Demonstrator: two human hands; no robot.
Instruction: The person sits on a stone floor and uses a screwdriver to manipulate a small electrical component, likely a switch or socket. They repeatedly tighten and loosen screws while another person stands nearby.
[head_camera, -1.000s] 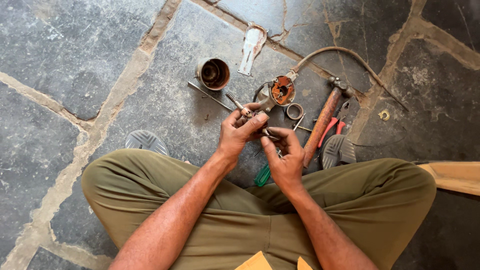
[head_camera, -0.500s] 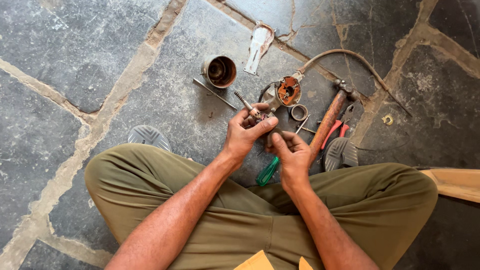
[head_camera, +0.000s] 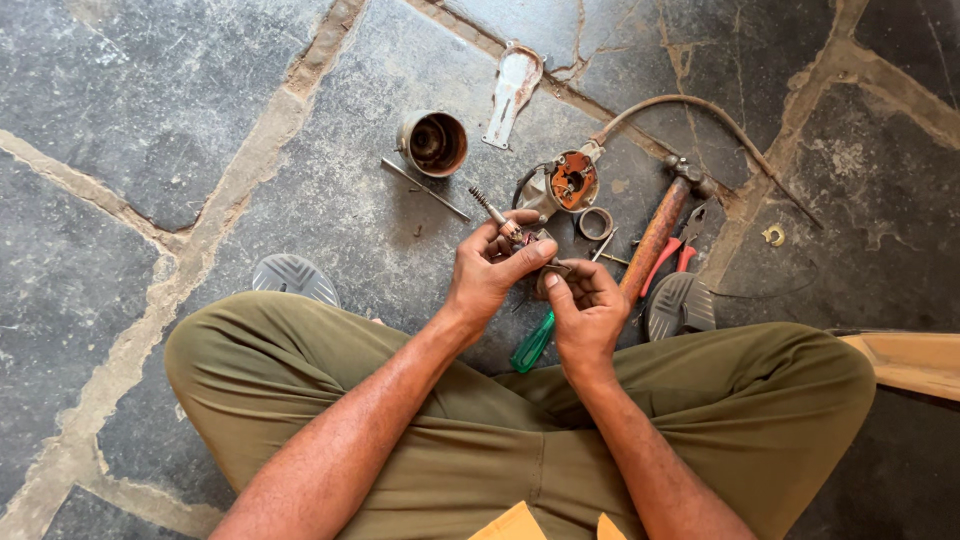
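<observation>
The person sits cross-legged on a stone floor, knees in olive trousers spread wide, forearms meeting over the gap between them.

The left hand is clenched around a small metal part; its thumb presses along the part's near side and its fingers curl over the top. A threaded shaft sticks out past the left fingertips, tilted up and to the left. The right hand pinches the same part from the right, thumb and forefinger tips closed on its lower end, so both hands grasp the one piece, held clear of the floor.

Just below the right fingers lies a green screwdriver handle, partly hidden by the hand. To the right of the right knuckles a wooden-handled hammer lies slanted, with red-handled pliers beside it and a sandal toe near them. Another sandal toe shows well left of the left wrist.

Just beyond the fingertips sit a metal ring and an orange-faced round housing, from which a hose curves away to the right. Left of the shaft tip lies a thin rod; beyond it stands a rusty cup, and farther still a flat metal bracket. A small brass clip lies well off to the right.
</observation>
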